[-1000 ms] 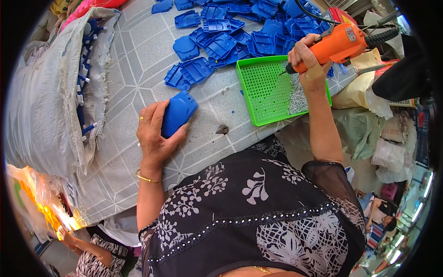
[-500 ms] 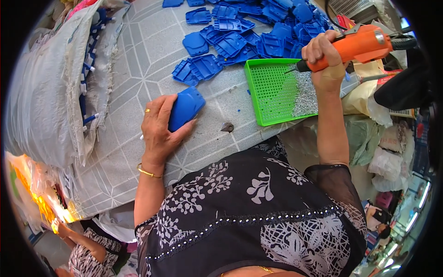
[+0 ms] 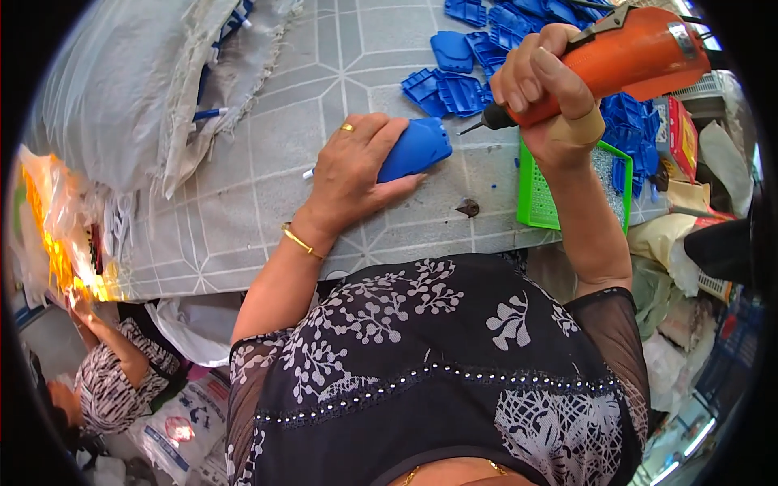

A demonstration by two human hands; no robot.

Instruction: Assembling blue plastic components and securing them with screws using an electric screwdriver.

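My left hand [image 3: 356,174] is closed over a blue plastic casing [image 3: 417,151], pressing it to the tabletop with the thumb along its near edge. A short white tip [image 3: 308,173] pokes out on the left side of that hand. Raised on the right, my right hand [image 3: 559,101] is wrapped round an orange electric screwdriver [image 3: 636,57]. Its thin bit points left, close to the casing's right end but apart from it. Whether the bit carries a screw is too small to tell. Below the right wrist lies a green tray [image 3: 527,190] holding small silvery screws [image 3: 606,166].
Loose blue plastic parts [image 3: 451,50] are heaped at the far right. A small dark metal piece [image 3: 468,208] lies near the front edge. A large pale sack [image 3: 121,89] with blue parts fills the left. Another person [image 3: 121,373] is at lower left.
The view has swung, so the table's things sit elsewhere in the picture. My right hand has brought the screwdriver from over the screw tray to beside the casing. My left hand keeps its hold.
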